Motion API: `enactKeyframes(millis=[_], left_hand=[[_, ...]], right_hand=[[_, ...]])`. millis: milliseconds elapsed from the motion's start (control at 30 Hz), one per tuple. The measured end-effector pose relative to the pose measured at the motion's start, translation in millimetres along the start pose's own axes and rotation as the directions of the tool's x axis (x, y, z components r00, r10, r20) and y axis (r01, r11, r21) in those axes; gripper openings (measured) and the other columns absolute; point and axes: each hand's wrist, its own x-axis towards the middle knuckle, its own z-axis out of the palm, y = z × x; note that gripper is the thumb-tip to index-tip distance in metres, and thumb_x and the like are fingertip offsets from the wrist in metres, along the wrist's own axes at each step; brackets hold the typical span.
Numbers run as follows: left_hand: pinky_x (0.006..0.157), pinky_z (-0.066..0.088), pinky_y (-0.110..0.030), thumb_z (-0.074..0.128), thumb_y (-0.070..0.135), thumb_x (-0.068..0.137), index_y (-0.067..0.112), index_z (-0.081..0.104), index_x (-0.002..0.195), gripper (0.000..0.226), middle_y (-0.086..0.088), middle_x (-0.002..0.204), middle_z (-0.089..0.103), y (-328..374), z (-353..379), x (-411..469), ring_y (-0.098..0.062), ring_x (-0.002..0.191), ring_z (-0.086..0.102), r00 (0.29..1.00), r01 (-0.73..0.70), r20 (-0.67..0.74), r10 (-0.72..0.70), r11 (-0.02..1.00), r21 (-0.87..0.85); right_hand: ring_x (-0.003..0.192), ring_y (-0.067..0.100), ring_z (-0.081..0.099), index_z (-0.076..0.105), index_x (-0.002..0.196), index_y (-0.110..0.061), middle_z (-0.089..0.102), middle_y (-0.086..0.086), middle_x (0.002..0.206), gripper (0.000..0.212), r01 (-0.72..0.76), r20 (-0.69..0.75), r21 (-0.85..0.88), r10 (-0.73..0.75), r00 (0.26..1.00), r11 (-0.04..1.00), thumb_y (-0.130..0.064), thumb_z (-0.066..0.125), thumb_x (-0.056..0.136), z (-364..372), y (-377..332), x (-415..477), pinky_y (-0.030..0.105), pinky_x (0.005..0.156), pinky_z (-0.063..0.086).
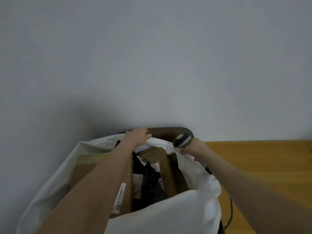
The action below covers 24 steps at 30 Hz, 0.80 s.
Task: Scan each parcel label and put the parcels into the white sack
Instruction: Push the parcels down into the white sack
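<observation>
The white sack (177, 211) stands open below me, its mouth spread wide. Inside it are brown cardboard parcels (84, 176), one with a white label (119, 197), and a black plastic parcel (148, 179). My left hand (139, 136) grips the sack's far rim at the top. My right hand (194, 146) holds the grey barcode scanner (182, 140) and also pinches the sack's rim on the right. The scanner's dark cable (230, 211) trails down the sack's right side.
A dark brown curved chair back (168, 131) rises behind the sack. A wooden table top (263, 166) lies to the right. A plain grey-white wall (152, 56) fills the upper view and the left side.
</observation>
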Motion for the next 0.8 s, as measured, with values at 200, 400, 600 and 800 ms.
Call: enactKeyframes(millis=[200,400,600,800], left_hand=[[0.095,0.037,-0.043,0.056,0.039,0.091,0.02,0.063,0.116,0.032,-0.001,0.116,0.063,3.2,11.8,25.1,-0.022,0.104,0.056,0.99,-0.007,0.138,-0.031,0.964,0.266],[0.076,0.045,-0.031,0.054,0.034,0.095,0.018,0.07,0.105,0.024,-0.004,0.11,0.067,21.1,-35.5,30.8,-0.026,0.1,0.062,0.935,0.06,-0.343,-0.089,0.994,-0.094],[0.083,0.051,-0.034,0.058,0.025,0.095,0.015,0.069,0.102,0.017,-0.006,0.107,0.069,29.1,-55.1,14.8,-0.024,0.096,0.063,0.93,0.001,-0.345,-0.127,0.94,-0.342],[0.102,0.039,-0.038,0.065,0.034,0.089,0.014,0.043,0.14,0.059,-0.011,0.141,0.047,-33.0,-63.3,-36.7,-0.028,0.126,0.048,0.97,0.07,-0.209,-0.127,0.962,-0.262]], right_hand=[[0.086,0.02,0.06,0.058,0.092,-0.018,0.061,0.001,0.087,0.014,-0.018,-0.085,-0.095,0.01,0.996,0.995,-0.028,0.066,0.087,26.0,-1.2,18.3,0.032,0.077,0.051],[0.084,0.028,0.057,0.051,0.093,-0.019,0.059,0.006,0.091,0.005,-0.004,-0.386,-0.014,-0.001,0.922,1.0,-0.016,0.047,0.091,-8.3,-4.6,24.1,0.035,0.073,0.049],[0.078,0.029,0.054,0.049,0.098,-0.017,0.056,0.006,0.088,0.009,0.018,-0.528,0.051,0.012,0.849,0.999,-0.013,0.045,0.091,-44.0,-15.7,19.2,0.035,0.07,0.045],[0.1,0.032,0.055,0.053,0.108,-0.013,0.052,0.009,0.108,0.021,0.08,-0.396,-0.118,-0.121,0.91,0.99,-0.017,0.052,0.087,-24.6,-33.9,-4.8,0.039,0.082,0.05]])
